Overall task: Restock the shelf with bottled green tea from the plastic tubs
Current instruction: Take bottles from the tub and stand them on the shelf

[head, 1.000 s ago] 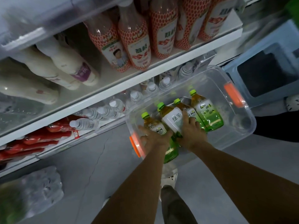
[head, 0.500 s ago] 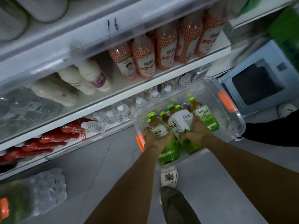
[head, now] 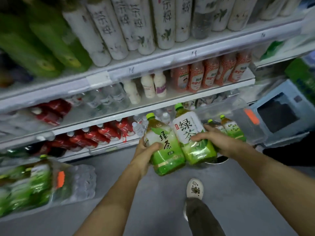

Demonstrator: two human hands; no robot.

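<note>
Holding two tea bottles side by side, the person has one in each hand: the left hand (head: 147,150) wraps the left bottle (head: 163,147) low on its label, thumb across the front, and the right hand (head: 217,142) clamps the right bottle (head: 190,138) around its lower half. The bottles touch each other, caps tilted up toward the shelf (head: 153,109), and hang in the air in front of the shelf, above the floor (head: 153,201) and clear of the tub (head: 242,120).

These look like large, full plastic bottles, so I judge them heavy for a one-handed hold, stiff enough not to buckle, and slick where the shrink label is glossy. A grip around the body near the middle, as now, should carry the weight; the narrow neck would give a surer hold for tipping them upright onto a board.

Right of the bottles, the clear tub with an orange latch holds two more tea bottles (head: 228,128). Left of the bottles and lower, a second tub (head: 42,181) with green bottles sits on the floor. Behind them, the shelf carries red, white and clear drinks. A shoe (head: 194,189) stands below the bottles.
</note>
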